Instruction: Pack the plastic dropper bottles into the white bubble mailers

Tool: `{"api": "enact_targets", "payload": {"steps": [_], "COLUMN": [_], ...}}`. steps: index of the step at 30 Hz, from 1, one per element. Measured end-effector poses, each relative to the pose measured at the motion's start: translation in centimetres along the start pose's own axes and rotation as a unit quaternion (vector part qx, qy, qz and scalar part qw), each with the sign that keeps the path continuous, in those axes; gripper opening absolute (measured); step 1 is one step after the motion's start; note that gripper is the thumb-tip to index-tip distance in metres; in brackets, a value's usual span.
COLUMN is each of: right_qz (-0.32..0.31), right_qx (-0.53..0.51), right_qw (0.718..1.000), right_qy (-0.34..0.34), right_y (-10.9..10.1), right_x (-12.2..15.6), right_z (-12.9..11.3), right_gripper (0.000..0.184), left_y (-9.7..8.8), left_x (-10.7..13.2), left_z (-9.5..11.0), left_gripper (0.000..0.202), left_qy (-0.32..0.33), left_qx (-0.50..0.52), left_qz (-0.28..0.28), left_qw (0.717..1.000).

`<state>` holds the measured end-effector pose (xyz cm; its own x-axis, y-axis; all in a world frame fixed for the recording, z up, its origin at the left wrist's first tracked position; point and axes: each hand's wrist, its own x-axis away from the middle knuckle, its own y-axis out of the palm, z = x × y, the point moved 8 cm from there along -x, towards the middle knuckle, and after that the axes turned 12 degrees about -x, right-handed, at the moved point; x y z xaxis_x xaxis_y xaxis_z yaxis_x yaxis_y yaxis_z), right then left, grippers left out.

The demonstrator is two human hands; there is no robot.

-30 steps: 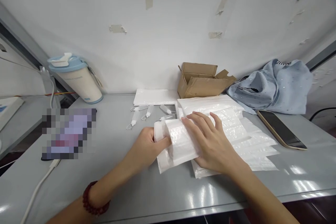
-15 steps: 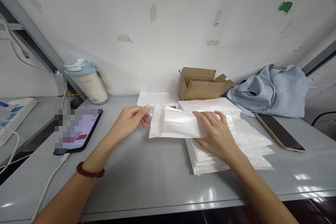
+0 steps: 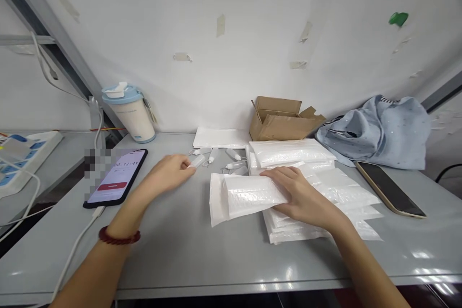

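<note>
My right hand is closed around a white bubble mailer, held just above the table with its flap end pointing left. Under that hand lies a loose pile of similar bubble mailers. The fingers of my left hand pinch the near end of a small clear plastic bottle. Several more such bottles, with white tips and thin wire loops, are scattered between the held mailer and the back of the table. The mailer partly hides the nearest ones.
At the back stand a cup, a stack of white paper and an open cardboard box. A lit phone with a cable lies left; another phone and a blue cloth bundle are right.
The mailer in my right hand has come down and toward me, uncovering the small bottles behind it. My left hand now has a bottle between its fingers. The whole view has shifted slightly.
</note>
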<state>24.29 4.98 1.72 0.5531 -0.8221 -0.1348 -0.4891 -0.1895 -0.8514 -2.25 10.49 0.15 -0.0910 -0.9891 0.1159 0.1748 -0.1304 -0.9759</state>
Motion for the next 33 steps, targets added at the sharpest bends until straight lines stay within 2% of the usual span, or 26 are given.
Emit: {"api": "enact_targets", "payload": {"steps": [2,4,7,15,18,21,23,29,33], "right_qz": [0.010,0.023,0.026,0.009,-0.003,-0.008,-0.005,0.025,0.047], "right_qx": [0.006,0.009,0.014,0.051,0.044,0.041,0.040,0.030,0.042], "right_qw": [1.000,1.000,1.000,0.999,0.999,0.999,0.999,0.999,0.998], "right_qy": [-0.001,-0.002,-0.003,-0.009,-0.019,-0.032,-0.030,-0.014,-0.015], "right_y": [-0.1,-0.2,-0.2,0.3,0.8,1.0,0.9,0.3,0.1], "right_x": [-0.1,-0.2,-0.2,-0.2,-0.2,-0.2,-0.2,-0.1,0.0], "right_z": [-0.1,-0.3,-0.5,-0.5,-0.6,-0.9,-0.9,-0.7,-0.7], "right_gripper": [0.055,0.054,0.054,0.060,0.058,0.055,0.054,0.055,0.054], "left_y": [-0.8,-1.1,-1.1,-1.1,-0.1,1.4,1.9,0.3,0.4], "left_x": [1.2,2.7,4.4,5.0,4.7,4.8,4.7,4.5,5.1], "left_z": [0.8,2.0,2.7,2.9,4.6,7.2,8.2,7.7,9.1], "left_gripper": [0.032,0.032,0.024,0.018,0.016,0.019,0.024,0.017,0.024], "left_qy": [0.069,0.153,0.208,0.196,0.191,0.216,0.208,0.147,0.190], "left_qx": [0.042,0.082,0.116,0.127,0.111,0.126,0.160,0.275,0.265], "left_qz": [-0.046,-0.106,-0.143,-0.088,-0.049,-0.064,-0.069,0.036,0.064], "left_qw": [0.996,0.979,0.961,0.968,0.974,0.966,0.963,0.950,0.943]}}
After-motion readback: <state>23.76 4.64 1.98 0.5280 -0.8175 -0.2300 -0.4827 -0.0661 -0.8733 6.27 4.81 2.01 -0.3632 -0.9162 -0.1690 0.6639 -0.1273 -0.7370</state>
